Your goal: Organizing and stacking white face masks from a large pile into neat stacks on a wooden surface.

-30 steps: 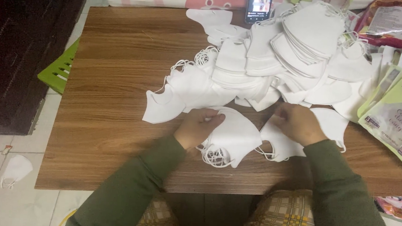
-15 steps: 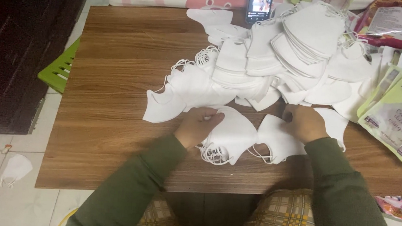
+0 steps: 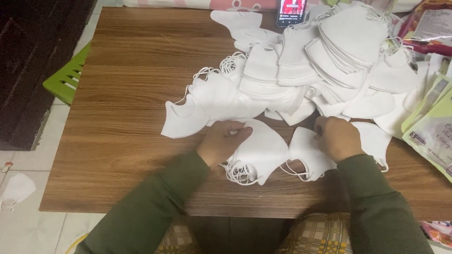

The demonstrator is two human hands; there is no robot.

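1. A stray white mask [image 3: 17, 189] is lying on the tiled floor at the lower left of the frame.
2. The left hand [image 3: 224, 141] is pressing down flat on a small stack of white masks [image 3: 258, 152] at the worktop's [image 3: 127, 116] lower centre.
3. The right hand [image 3: 338, 139], just right of it, is pinching a single white mask [image 3: 308, 153].
4. A big heap of masks [image 3: 313, 69] is filling the upper right, with green packets [image 3: 445, 130] beside it.

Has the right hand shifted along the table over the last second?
Hardly. The right hand stays on a white mask at the near edge of the mask pile, edging only slightly toward the pile.
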